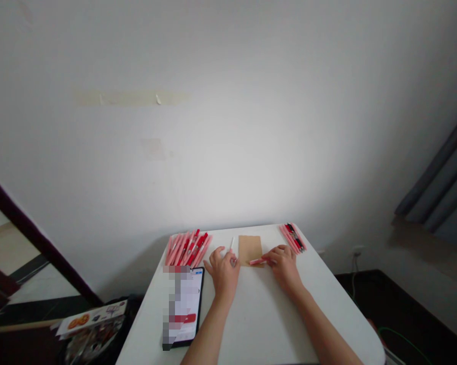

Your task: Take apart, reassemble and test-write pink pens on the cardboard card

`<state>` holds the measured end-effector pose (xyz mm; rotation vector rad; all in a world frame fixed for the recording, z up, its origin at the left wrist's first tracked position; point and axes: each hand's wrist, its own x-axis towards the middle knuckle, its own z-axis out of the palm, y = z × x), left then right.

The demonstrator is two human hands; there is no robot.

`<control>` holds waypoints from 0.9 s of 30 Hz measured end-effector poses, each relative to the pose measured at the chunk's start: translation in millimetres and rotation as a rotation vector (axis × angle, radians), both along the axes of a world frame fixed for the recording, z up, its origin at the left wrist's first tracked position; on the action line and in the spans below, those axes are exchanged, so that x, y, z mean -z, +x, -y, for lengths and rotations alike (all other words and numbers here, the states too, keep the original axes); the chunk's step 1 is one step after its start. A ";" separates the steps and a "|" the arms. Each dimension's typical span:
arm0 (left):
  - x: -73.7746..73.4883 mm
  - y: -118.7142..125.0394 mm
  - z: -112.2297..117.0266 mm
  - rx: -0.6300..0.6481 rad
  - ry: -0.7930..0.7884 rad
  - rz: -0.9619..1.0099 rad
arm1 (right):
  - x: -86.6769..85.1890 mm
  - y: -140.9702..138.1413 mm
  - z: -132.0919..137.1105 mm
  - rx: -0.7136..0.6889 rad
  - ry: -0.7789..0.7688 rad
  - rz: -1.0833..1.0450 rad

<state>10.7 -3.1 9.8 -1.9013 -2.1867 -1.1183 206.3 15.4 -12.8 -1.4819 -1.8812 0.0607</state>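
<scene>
My left hand (226, 271) is closed in a pinch on a slim white stick (233, 244), which points away toward the wall; its exact kind is too small to make out. My right hand (284, 264) grips a pink pen (256, 262), whose end lies over the near edge of a brown cardboard square (250, 247). That cardboard rests flat on the white table (251, 324) between both hands. Left of my left hand lies a loose pile of pink and red pens (186, 249). Beyond my right hand is a smaller row of pink, red and black pens (292, 238).
A lit smartphone (186, 309) lies at the table's left side, beside my left forearm. The far table edge runs along a white wall (228, 126). On the floor at left stands a printed box (93, 319); a grey curtain (441, 182) hangs at right.
</scene>
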 end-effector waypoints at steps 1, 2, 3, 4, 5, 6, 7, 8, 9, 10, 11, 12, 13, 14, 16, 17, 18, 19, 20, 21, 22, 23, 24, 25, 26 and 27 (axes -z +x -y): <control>0.0 0.0 0.1 0.001 -0.006 -0.001 | 0.6 0.6 -0.3 0.005 0.008 0.002; -0.1 0.0 0.2 0.002 -0.011 -0.002 | 1.0 1.3 -0.4 0.012 0.014 0.004; 0.0 0.0 0.3 0.003 -0.016 -0.004 | 1.2 2.0 -0.4 0.022 0.019 0.005; 0.1 0.0 0.3 0.004 -0.021 -0.007 | 1.3 2.8 -0.3 0.035 0.022 0.007; 0.2 0.0 0.3 0.004 -0.025 -0.009 | 1.3 3.7 -0.2 0.050 0.022 0.007; 0.5 -0.1 0.2 0.005 -0.028 -0.014 | 1.3 4.6 -0.1 0.068 0.022 0.006; 0.8 0.0 0.2 0.006 -0.030 -0.018 | 1.3 5.5 -0.1 0.085 0.021 0.005; 1.2 0.0 0.1 0.007 -0.032 -0.024 | 1.4 6.4 -0.2 0.099 0.020 0.002; 1.7 0.0 0.1 0.010 -0.031 -0.030 | 1.7 7.2 -0.4 0.112 0.020 -0.002; 2.1 0.1 0.1 0.012 -0.029 -0.035 | 2.1 7.9 -0.7 0.121 0.020 -0.006; 2.5 0.1 0.1 0.014 -0.028 -0.039 | 2.7 8.4 -1.1 0.128 0.022 -0.010; 2.9 0.1 0.1 0.015 -0.029 -0.040 | 3.3 8.9 -1.5 0.132 0.025 -0.015; 3.1 0.0 0.1 0.015 -0.031 -0.040 | 3.9 9.2 -1.9 0.133 0.028 -0.018; 3.2 -0.2 0.2 0.016 -0.034 -0.040 | 4.5 9.4 -2.1 0.131 0.031 -0.020; 3.2 -0.7 0.2 0.018 -0.042 -0.038 | 5.4 9.7 -2.3 0.128 0.035 -0.024; 3.1 -1.0 0.1 0.020 -0.046 -0.039 | 5.7 9.7 -2.2 0.128 0.038 -0.027; 3.0 -1.3 0.0 0.020 -0.049 -0.040 | 6.0 9.8 -2.1 0.130 0.041 -0.030; 2.9 -1.5 -0.2 0.021 -0.051 -0.041 | 6.2 9.8 -1.9 0.133 0.046 -0.034; 2.8 -1.8 -0.4 0.020 -0.052 -0.041 | 6.3 9.8 -1.8 0.136 0.051 -0.038; 2.6 -1.9 -0.6 0.020 -0.053 -0.041 | 6.4 9.8 -1.7 0.139 0.054 -0.043; 2.5 -2.0 -0.8 0.021 -0.054 -0.040 | 6.5 9.8 -1.6 0.142 0.055 -0.049; 2.3 -2.1 -0.8 0.022 -0.054 -0.040 | 6.6 9.7 -1.6 0.143 0.054 -0.054; 2.2 -2.0 -0.8 0.023 -0.053 -0.040 | 6.5 9.7 -1.6 0.145 0.052 -0.060; 2.1 -2.0 -0.8 0.024 -0.053 -0.041 | 6.4 9.7 -1.6 0.145 0.050 -0.064; 2.2 -1.9 -0.7 0.025 -0.050 -0.043 | 6.1 9.7 -1.5 0.144 0.049 -0.067; 2.3 -1.8 -0.6 0.026 -0.047 -0.044 | 5.8 9.7 -1.4 0.143 0.050 -0.068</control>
